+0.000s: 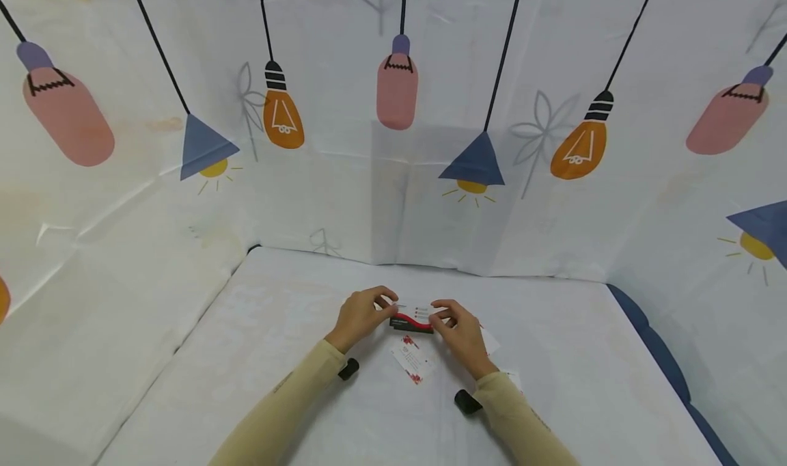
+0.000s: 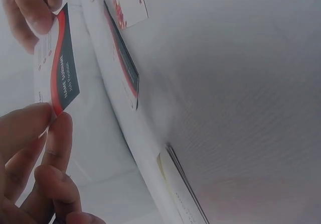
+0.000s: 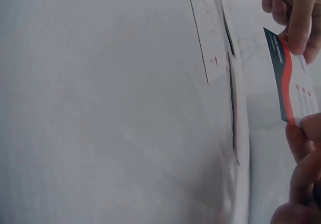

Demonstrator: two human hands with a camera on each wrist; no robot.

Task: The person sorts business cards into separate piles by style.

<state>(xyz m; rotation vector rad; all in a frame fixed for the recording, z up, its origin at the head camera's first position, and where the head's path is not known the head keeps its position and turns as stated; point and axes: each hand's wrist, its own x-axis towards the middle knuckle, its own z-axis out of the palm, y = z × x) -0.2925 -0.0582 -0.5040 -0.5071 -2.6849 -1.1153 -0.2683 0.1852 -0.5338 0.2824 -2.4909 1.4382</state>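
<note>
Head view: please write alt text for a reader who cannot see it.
Two hands, left hand and right hand, pinch the ends of a red, black and white business card above a white-covered table. Another card lies on the table below it, before a backdrop printed with hanging lamps.

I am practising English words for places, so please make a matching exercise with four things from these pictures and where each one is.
Things:
1. card with red and dark wave
2. white card with red marks
3. left hand
4. right hand

Places:
a. pinches the right end of the wave card
b. lies flat on the table, nearer the person
c. held up between both hands
d. pinches the left end of the wave card

Pairs: 1-c, 2-b, 3-d, 4-a
</note>
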